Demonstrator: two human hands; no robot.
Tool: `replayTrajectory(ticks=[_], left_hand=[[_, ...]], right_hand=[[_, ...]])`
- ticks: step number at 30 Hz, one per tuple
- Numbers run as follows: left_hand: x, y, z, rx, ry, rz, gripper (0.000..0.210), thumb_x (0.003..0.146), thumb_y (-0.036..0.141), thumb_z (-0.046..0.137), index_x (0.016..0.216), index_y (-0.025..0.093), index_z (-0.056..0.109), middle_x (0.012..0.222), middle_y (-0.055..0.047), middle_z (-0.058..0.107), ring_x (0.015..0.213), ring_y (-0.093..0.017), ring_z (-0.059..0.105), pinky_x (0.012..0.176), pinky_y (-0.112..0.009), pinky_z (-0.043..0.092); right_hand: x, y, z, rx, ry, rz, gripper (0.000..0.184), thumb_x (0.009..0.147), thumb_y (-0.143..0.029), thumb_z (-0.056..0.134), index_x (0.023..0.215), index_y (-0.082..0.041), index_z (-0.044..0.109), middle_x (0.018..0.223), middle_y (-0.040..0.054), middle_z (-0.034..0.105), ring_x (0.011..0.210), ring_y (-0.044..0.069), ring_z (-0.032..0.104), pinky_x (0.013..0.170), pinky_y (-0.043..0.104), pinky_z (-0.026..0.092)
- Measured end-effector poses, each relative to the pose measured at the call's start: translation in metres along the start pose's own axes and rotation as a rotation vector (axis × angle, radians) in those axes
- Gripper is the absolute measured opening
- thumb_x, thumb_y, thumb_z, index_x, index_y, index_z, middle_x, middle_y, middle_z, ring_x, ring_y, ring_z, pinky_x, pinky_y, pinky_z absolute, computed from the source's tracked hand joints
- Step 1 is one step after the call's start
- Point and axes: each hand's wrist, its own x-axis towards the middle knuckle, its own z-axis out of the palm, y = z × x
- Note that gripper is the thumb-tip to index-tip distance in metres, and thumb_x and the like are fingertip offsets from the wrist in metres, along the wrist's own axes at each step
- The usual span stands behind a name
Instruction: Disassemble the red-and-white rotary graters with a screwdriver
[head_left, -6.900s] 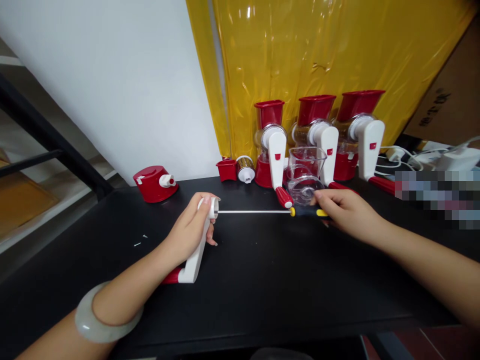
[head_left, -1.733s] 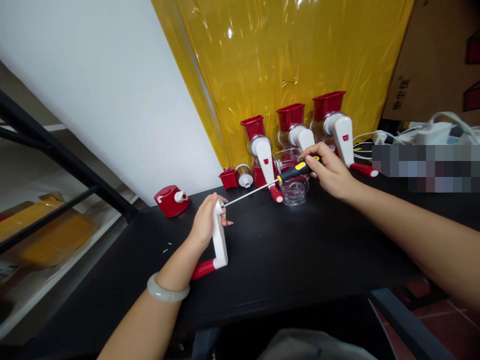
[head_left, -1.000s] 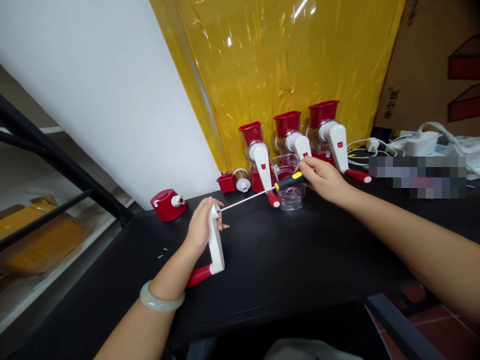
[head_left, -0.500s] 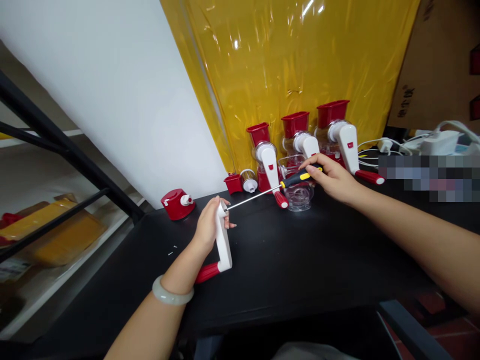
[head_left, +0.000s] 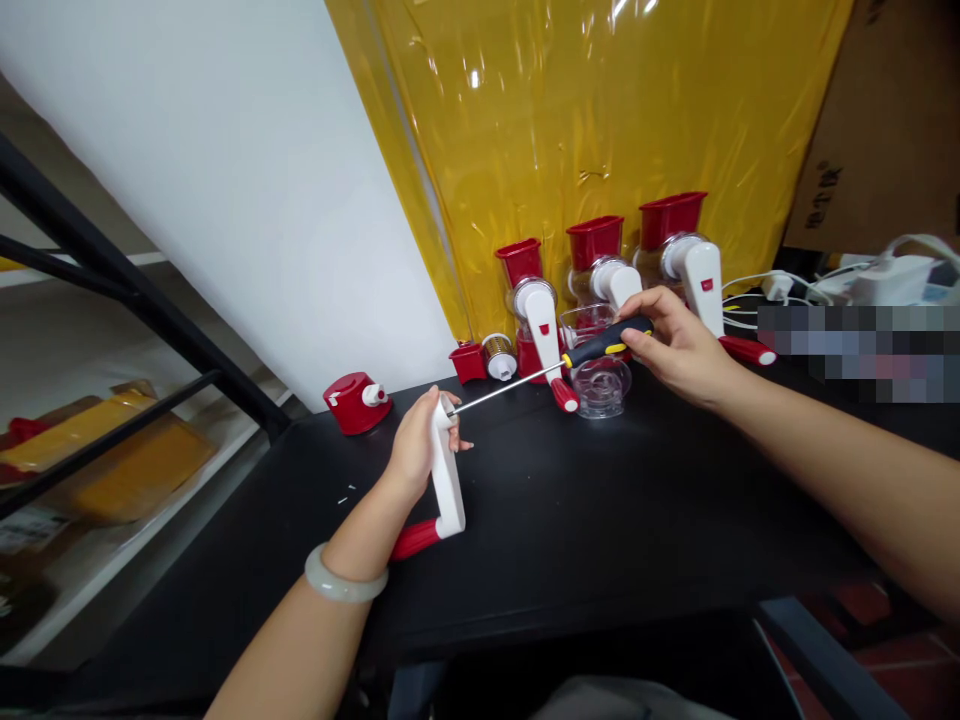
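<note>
My left hand [head_left: 417, 440] is closed round the upper end of a white crank handle [head_left: 448, 485] with a red grip [head_left: 415, 539] at its lower end. In my right hand [head_left: 679, 345] is a screwdriver [head_left: 600, 348] with a black and yellow handle, held between thumb and fingers. Its long metal shaft slants down to the left, and the tip sits inside the round socket at the top of the crank. The tip itself is hidden in the socket.
Three red and white rotary graters [head_left: 536, 310] stand along the back. Near them are a clear plastic body [head_left: 602, 388], a drum blade [head_left: 499, 357] and a red hopper [head_left: 469, 362]. A red base [head_left: 358, 403] is at the left on the black table [head_left: 570, 540]. White cables [head_left: 806, 285] lie at the right.
The view has shifted slightly. The right-hand fingers have changed position a little round the screwdriver handle; the tip stays in the crank's socket.
</note>
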Motion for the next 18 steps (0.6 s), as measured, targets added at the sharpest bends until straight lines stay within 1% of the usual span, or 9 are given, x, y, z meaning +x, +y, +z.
replayTrajectory(ticks=[4, 5, 7, 8, 10, 12, 15, 18], left_hand=[[0.0, -0.001, 0.0, 0.05, 0.012, 0.036, 0.036, 0.083, 0.053, 0.057, 0.086, 0.017, 0.058, 0.049, 0.005, 0.051, 0.041, -0.011, 0.048, 0.054, -0.031, 0.057], [0.0, -0.002, 0.0, 0.064, 0.014, 0.045, 0.036, 0.083, 0.053, 0.057, 0.086, 0.017, 0.058, 0.049, 0.005, 0.051, 0.04, -0.011, 0.048, 0.054, -0.031, 0.057], [-0.001, -0.002, 0.0, 0.093, 0.011, 0.066, 0.036, 0.084, 0.053, 0.056, 0.086, 0.017, 0.058, 0.049, 0.005, 0.052, 0.04, -0.011, 0.048, 0.053, -0.031, 0.057], [-0.001, -0.002, 0.0, 0.107, 0.007, 0.077, 0.035, 0.084, 0.053, 0.056, 0.086, 0.018, 0.058, 0.049, 0.005, 0.052, 0.04, -0.011, 0.048, 0.053, -0.031, 0.057], [-0.003, -0.001, 0.001, 0.132, 0.0, 0.099, 0.034, 0.084, 0.052, 0.056, 0.085, 0.018, 0.057, 0.049, 0.005, 0.052, 0.04, -0.011, 0.049, 0.054, -0.031, 0.057], [-0.004, 0.0, 0.003, 0.15, -0.007, 0.11, 0.033, 0.084, 0.051, 0.056, 0.085, 0.018, 0.057, 0.049, 0.006, 0.051, 0.04, -0.011, 0.049, 0.054, -0.03, 0.057], [-0.006, 0.001, 0.005, 0.161, -0.018, 0.113, 0.033, 0.084, 0.052, 0.057, 0.084, 0.018, 0.057, 0.048, 0.006, 0.05, 0.04, -0.011, 0.049, 0.054, -0.03, 0.056], [-0.006, 0.0, 0.005, 0.149, -0.032, 0.094, 0.034, 0.083, 0.052, 0.058, 0.084, 0.019, 0.057, 0.048, 0.006, 0.051, 0.04, -0.011, 0.049, 0.054, -0.03, 0.056]], right_hand=[[-0.001, 0.004, 0.003, 0.158, -0.033, 0.121, 0.027, 0.083, -0.045, 0.068, 0.1, -0.028, 0.055, 0.101, 0.0012, 0.059, 0.073, 0.014, 0.061, 0.065, 0.033, 0.056], [-0.002, 0.004, 0.003, 0.185, -0.03, 0.145, 0.027, 0.083, -0.045, 0.068, 0.099, -0.028, 0.055, 0.098, 0.0006, 0.059, 0.069, 0.014, 0.062, 0.062, 0.033, 0.056], [-0.002, 0.003, 0.004, 0.198, -0.027, 0.193, 0.027, 0.084, -0.049, 0.065, 0.096, -0.028, 0.054, 0.084, -0.0007, 0.061, 0.06, 0.015, 0.061, 0.054, 0.031, 0.053], [-0.002, 0.001, 0.004, 0.174, -0.029, 0.221, 0.027, 0.086, -0.053, 0.061, 0.095, -0.027, 0.054, 0.073, -0.0015, 0.06, 0.053, 0.015, 0.059, 0.047, 0.03, 0.049], [-0.002, -0.003, 0.003, 0.068, -0.029, 0.266, 0.034, 0.09, -0.059, 0.051, 0.089, -0.026, 0.056, 0.053, -0.0029, 0.053, 0.04, 0.014, 0.05, 0.037, 0.028, 0.038], [-0.001, -0.006, 0.001, -0.072, -0.018, 0.279, 0.042, 0.091, -0.063, 0.045, 0.082, -0.024, 0.059, 0.047, -0.0023, 0.05, 0.033, 0.013, 0.042, 0.034, 0.028, 0.03], [0.001, -0.006, -0.003, -0.216, -0.015, 0.224, 0.046, 0.09, -0.064, 0.046, 0.074, -0.023, 0.061, 0.05, -0.0001, 0.054, 0.035, 0.012, 0.042, 0.037, 0.029, 0.03], [0.002, -0.003, -0.005, -0.262, -0.034, 0.172, 0.045, 0.09, -0.063, 0.047, 0.075, -0.023, 0.061, 0.048, -0.001, 0.051, 0.038, 0.013, 0.043, 0.038, 0.028, 0.031]])
